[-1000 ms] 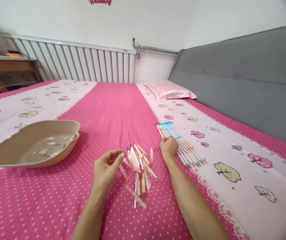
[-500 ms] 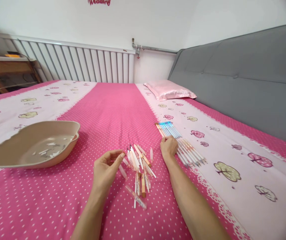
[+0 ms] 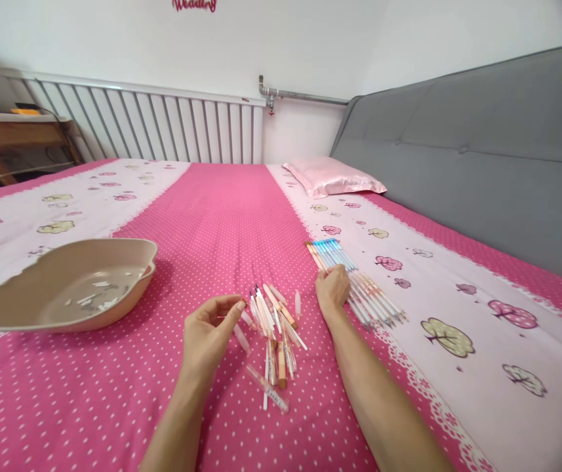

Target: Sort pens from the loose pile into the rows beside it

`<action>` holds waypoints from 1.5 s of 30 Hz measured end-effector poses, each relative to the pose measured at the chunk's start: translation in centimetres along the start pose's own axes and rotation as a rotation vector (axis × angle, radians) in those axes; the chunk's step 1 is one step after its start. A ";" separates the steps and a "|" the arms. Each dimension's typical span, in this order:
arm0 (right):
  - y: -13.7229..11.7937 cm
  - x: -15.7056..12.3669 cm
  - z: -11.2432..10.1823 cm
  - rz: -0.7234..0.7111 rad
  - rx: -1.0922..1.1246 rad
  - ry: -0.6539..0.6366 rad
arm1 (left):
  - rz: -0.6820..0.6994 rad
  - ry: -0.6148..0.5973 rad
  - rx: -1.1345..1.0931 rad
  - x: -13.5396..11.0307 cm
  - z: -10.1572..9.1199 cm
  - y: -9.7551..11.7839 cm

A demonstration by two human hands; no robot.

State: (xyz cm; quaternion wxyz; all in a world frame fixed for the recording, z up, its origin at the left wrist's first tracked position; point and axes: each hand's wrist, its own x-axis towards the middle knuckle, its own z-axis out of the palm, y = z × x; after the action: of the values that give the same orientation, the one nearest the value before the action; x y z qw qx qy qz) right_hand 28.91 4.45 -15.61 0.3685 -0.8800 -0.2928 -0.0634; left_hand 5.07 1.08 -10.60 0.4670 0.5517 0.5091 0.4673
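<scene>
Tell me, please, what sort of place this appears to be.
It looks like a bedroom, probably in a home: a pink patterned spread covers what seems to be a bed, with a satin pillow beside a grey padded headboard.

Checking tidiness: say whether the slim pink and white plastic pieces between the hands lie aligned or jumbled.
Jumbled: the pieces overlap at different angles.

Pen pile (image 3: 263, 313) lying on bed (image 3: 236, 223); left hand (image 3: 212, 326) bordering pile's left, basin (image 3: 39, 278) sitting farther left. Right of pile, right hand (image 3: 332, 287) touching lined-up pens (image 3: 376, 298).
</scene>
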 end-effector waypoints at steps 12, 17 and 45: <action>-2.2 -1.4 -3.6 -0.204 0.212 0.068 | 0.060 0.161 -0.007 1.1 -1.3 -1.2; -4.5 -2.8 -7.2 -0.359 0.203 -0.160 | 0.059 0.206 0.060 1.5 -1.8 -2.2; -1.6 -4.5 -6.8 -0.382 -0.232 -0.494 | 0.063 -0.002 0.752 0.6 -0.2 -2.0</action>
State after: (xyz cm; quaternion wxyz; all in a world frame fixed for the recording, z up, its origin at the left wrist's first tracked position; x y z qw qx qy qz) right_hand 25.05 -1.38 -11.18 0.1653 -0.8342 -0.5237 0.0511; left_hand 4.65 1.83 -12.49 0.2175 0.7005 0.6274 0.2613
